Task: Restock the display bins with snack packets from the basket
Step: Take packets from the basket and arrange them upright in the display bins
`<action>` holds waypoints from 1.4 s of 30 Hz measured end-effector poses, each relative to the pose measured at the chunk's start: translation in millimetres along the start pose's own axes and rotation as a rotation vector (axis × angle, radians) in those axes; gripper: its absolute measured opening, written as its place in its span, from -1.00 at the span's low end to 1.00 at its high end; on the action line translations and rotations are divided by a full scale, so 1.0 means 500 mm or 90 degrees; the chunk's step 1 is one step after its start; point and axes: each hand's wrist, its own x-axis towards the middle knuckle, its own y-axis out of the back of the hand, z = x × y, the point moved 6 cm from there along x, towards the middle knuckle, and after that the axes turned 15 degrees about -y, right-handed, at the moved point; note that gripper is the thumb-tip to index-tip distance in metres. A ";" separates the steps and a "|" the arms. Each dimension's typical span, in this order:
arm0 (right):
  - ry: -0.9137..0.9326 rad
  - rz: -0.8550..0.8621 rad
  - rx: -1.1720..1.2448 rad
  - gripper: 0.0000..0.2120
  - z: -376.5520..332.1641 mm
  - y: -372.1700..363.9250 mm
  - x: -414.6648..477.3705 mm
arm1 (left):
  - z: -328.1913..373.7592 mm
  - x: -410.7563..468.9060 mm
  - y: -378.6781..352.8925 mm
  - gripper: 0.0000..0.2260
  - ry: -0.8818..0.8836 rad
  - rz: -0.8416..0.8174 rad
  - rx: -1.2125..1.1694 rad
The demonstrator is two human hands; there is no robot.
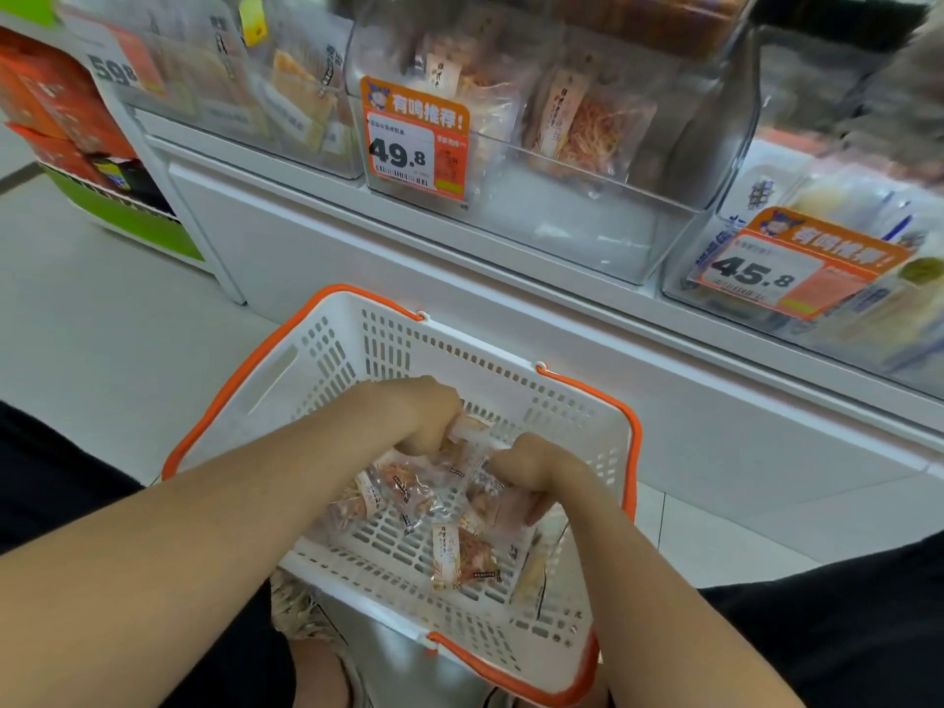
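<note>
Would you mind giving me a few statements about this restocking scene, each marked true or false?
1. The left hand and the right hand are both down inside the basket. True.
2. The basket has green handles. False: the handles are orange.
3. The clear bin above the basket bears a price tag reading 49.8. True.
4. Snack packets fill the basket to its rim. False: only a few packets lie on its floor, with much of the floor bare.
</note>
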 end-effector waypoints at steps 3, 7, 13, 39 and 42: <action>0.077 -0.066 0.141 -0.84 -0.041 0.044 -0.088 | -0.005 -0.011 0.008 -0.70 0.033 0.016 -0.113; 0.218 0.011 0.255 -0.77 -0.087 0.093 -0.176 | 0.015 -0.033 0.044 -0.52 0.056 0.182 -0.500; 0.493 0.228 0.167 -0.70 -0.135 0.123 -0.310 | 0.032 -0.092 0.153 -0.73 0.007 0.501 -0.731; 0.317 0.806 0.062 -0.69 -0.254 0.551 -0.392 | 0.075 -0.206 0.420 -0.66 0.054 0.596 0.287; 0.224 0.710 -0.001 -0.69 -0.276 0.570 -0.343 | 0.077 -0.194 0.427 -0.67 0.066 0.563 0.288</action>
